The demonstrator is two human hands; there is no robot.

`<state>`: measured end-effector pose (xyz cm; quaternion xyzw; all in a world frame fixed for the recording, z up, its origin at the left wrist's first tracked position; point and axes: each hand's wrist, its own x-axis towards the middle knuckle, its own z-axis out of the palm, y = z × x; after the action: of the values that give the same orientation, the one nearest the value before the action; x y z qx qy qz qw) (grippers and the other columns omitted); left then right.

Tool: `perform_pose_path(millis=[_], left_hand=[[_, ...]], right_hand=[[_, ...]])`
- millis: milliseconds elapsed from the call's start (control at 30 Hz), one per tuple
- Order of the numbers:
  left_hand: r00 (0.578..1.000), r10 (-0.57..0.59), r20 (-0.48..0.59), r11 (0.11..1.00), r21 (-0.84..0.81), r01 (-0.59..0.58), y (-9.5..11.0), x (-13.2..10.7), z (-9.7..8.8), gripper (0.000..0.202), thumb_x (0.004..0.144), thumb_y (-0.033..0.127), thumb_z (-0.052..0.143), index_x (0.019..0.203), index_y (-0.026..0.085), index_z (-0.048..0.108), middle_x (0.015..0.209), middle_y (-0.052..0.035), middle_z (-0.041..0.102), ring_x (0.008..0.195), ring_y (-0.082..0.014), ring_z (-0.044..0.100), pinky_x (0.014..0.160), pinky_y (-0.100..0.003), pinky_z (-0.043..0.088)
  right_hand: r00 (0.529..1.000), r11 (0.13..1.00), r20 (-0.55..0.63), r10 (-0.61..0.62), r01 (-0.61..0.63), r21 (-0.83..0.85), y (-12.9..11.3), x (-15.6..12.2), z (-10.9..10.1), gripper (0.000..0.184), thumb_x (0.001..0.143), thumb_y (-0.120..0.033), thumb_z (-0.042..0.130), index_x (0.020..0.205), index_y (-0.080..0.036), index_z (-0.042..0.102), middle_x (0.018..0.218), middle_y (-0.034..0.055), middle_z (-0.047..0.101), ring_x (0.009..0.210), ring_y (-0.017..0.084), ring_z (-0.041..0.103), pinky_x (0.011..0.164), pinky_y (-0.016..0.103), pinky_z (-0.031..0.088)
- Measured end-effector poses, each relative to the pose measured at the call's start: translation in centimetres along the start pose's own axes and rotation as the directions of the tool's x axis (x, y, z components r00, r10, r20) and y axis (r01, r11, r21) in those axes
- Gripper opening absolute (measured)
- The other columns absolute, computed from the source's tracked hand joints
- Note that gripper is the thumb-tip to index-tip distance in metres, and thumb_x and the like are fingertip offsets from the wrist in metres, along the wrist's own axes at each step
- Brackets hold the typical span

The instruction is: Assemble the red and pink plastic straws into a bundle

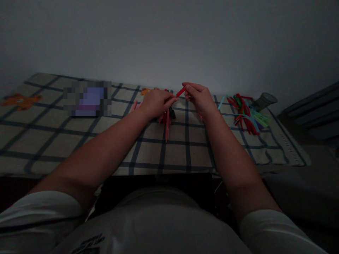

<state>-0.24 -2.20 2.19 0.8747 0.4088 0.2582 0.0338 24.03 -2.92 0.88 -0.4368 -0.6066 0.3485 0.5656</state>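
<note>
Head view: red stick (180,92) is pinched by both hands, near end by left hand (155,103), far end by right hand (200,98); long axis is slanted down-left from right fingertips to left. Left hand is underlain by loose sticks (167,130). Hands are backed by wall (169,42); cloth (175,154) is spread on their near side, down to its edge.

Dim and grey, palest on the wall (169,46) toward twelve o'clock, near-black under the tabletop (201,155) at six. Softly blurred over the strips (245,118) at three; coarsely pixelated around the purplish object (90,98) between nine and ten.
</note>
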Motion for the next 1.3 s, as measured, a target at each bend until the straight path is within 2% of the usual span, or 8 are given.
perform_pose_path(millis=[200,500,700,967,1167,1300], left_hand=[[0.999,0.032,-0.031,0.999,0.004,-0.032,-0.4,0.0,0.7,0.051,0.123,0.057,0.05,0.127,0.03,0.093,0.11,-0.0111,0.09,0.11,-0.0329,0.08,0.094,-0.041,0.052],[1.0,0.025,-0.02,0.999,0.023,-0.024,-0.1,-0.3,0.2,0.051,0.122,0.058,0.051,0.138,0.033,0.092,0.113,-0.0094,0.091,0.113,-0.0321,0.08,0.096,-0.04,0.051],[0.999,0.037,0.023,0.999,0.036,-0.038,-0.2,0.0,0.4,0.049,0.122,0.055,0.051,0.135,0.032,0.091,0.115,-0.0088,0.091,0.112,-0.0317,0.08,0.097,-0.039,0.052],[0.997,0.035,0.07,0.999,-0.01,-0.034,-0.2,0.2,0.6,0.048,0.122,0.05,0.049,0.13,0.027,0.09,0.116,-0.0118,0.09,0.109,-0.0335,0.08,0.103,-0.043,0.053],[0.996,0.076,0.055,0.996,-0.051,-0.073,-0.7,0.4,1.0,0.052,0.123,0.049,0.044,0.127,0.025,0.09,0.118,-0.0121,0.091,0.11,-0.0323,0.081,0.102,-0.043,0.055],[0.996,0.064,0.057,0.997,-0.042,-0.061,-0.7,0.4,1.1,0.054,0.124,0.05,0.043,0.128,0.023,0.09,0.119,-0.013,0.091,0.11,-0.0328,0.081,0.103,-0.043,0.055]], right_hand=[[0.999,1.0,0.016,0.029,-0.029,0.005,0.1,-0.1,0.5,0.067,0.09,-0.082,0.097,0.13,-0.029,0.09,0.099,0.001,0.081,0.086,0.017,0.074,0.073,0.03,0.063],[0.999,0.999,0.002,0.039,-0.039,-0.019,-0.8,-0.2,1.1,0.066,0.09,-0.09,0.091,0.11,-0.027,0.089,0.083,-0.0005,0.07,0.076,0.016,0.067,0.064,0.028,0.055],[0.999,0.999,0.026,0.03,-0.03,-0.016,-0.6,-0.3,0.7,0.071,0.088,-0.092,0.091,0.113,-0.026,0.091,0.089,0.0023,0.071,0.083,0.019,0.068,0.071,0.031,0.056],[1.0,1.0,0.016,0.01,-0.01,-0.014,-0.4,-0.4,0.4,0.074,0.083,-0.098,0.091,0.1,-0.026,0.09,0.084,0.0013,0.071,0.083,0.018,0.067,0.074,0.032,0.06],[0.999,1.0,0.047,0.023,-0.022,-0.022,-0.9,-0.5,0.6,0.073,0.086,-0.096,0.091,0.108,-0.027,0.09,0.086,0.0027,0.071,0.087,0.021,0.072,0.077,0.034,0.063],[0.998,0.999,0.058,0.037,-0.036,-0.021,-0.6,-0.3,0.5,0.072,0.089,-0.093,0.09,0.117,-0.027,0.091,0.09,0.0036,0.075,0.09,0.022,0.074,0.076,0.035,0.062]])
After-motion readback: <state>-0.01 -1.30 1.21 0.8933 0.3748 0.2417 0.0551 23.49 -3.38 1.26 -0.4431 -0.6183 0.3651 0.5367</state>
